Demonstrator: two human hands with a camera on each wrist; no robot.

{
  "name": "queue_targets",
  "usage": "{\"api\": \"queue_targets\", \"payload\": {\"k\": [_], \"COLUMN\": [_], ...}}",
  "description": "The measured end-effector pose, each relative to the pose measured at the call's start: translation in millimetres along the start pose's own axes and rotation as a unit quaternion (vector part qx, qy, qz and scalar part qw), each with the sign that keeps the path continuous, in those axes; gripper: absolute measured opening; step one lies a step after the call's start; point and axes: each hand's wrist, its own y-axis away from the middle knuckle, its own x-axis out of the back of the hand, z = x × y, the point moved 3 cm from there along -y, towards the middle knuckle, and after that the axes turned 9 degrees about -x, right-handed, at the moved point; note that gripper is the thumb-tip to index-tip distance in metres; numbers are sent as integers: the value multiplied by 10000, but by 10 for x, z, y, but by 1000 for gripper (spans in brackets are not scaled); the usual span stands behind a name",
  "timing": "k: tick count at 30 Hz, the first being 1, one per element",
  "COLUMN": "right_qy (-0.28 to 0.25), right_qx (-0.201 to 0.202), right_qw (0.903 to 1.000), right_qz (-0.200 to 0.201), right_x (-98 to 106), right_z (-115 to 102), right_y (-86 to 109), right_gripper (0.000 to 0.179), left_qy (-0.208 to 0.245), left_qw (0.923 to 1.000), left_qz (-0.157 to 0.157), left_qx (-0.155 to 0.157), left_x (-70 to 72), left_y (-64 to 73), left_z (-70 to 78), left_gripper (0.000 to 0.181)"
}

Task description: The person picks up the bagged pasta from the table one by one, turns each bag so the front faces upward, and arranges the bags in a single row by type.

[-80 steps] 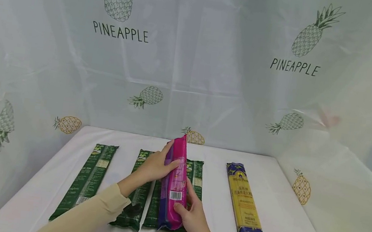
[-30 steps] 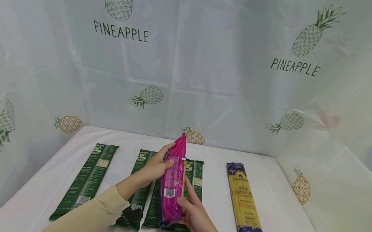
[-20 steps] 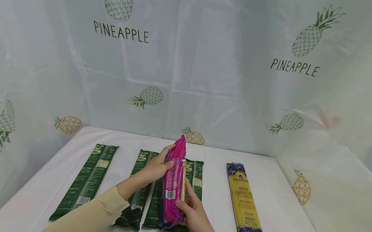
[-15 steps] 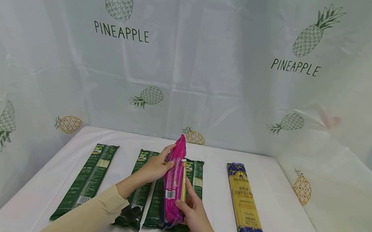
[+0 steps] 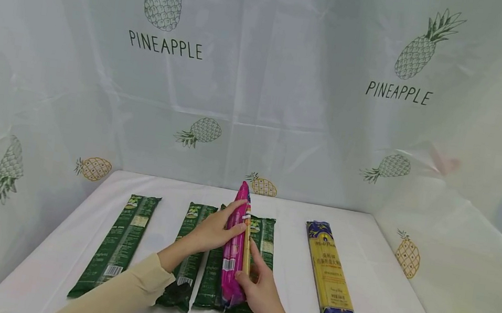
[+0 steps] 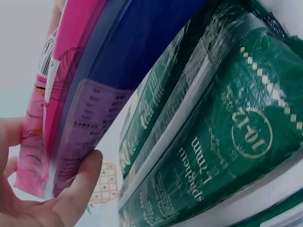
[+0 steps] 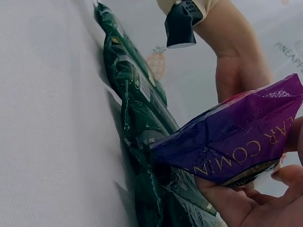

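Observation:
A long pink-and-purple plastic packet (image 5: 229, 264) is held tilted up over the middle of the table, its narrow side towards the head camera. My left hand (image 5: 215, 230) grips its upper part, thumb on the near side; in the left wrist view the thumb and fingers (image 6: 87, 177) close around that end. Lower down, my right hand (image 5: 264, 291) holds the packet's right side. The right wrist view shows the packet's purple end (image 7: 232, 135) between that hand's thumb and fingers. Beneath lie green spaghetti packets (image 5: 209, 283), partly hidden by the pink one.
Another green packet (image 5: 117, 245) lies at the left of the white table (image 5: 284, 266). On the right is a yellow-and-blue spaghetti packet (image 5: 332, 273). A black wrist camera (image 7: 180, 26) sits at the left sleeve. Pineapple-print cloth (image 5: 286, 103) hangs behind and at both sides.
The pink packet has turned about its length, from its broad pink face to a narrow side with a yellow strip showing. My left hand has shifted slightly down along it.

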Motion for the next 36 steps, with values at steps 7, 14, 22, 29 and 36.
{"api": "queue_targets", "payload": {"k": [7, 14, 22, 29, 36], "right_qy": [279, 403, 45, -924, -1658], "right_qx": [99, -33, -392, -718, -946], "right_qw": [9995, 9992, 9984, 9888, 9682], "right_qz": [112, 70, -403, -924, -1620], "right_x": [-12, -25, 12, 35, 32], "right_z": [-22, -55, -48, -27, -2], "right_y": [-9, -20, -24, -16, 3], "right_gripper": [83, 85, 80, 75, 86], "left_qy": [222, 687, 1090, 1510, 1800], "left_qw": [9995, 9961, 9903, 9827, 9785], "left_qz": [193, 293, 484, 579, 508], "left_qx": [106, 472, 707, 898, 874], "left_x": [-26, -13, 35, 77, 83], "left_y": [4, 28, 44, 68, 67], "left_z": [-41, -53, -51, -74, -71], "left_gripper": [63, 60, 59, 61, 62]}}
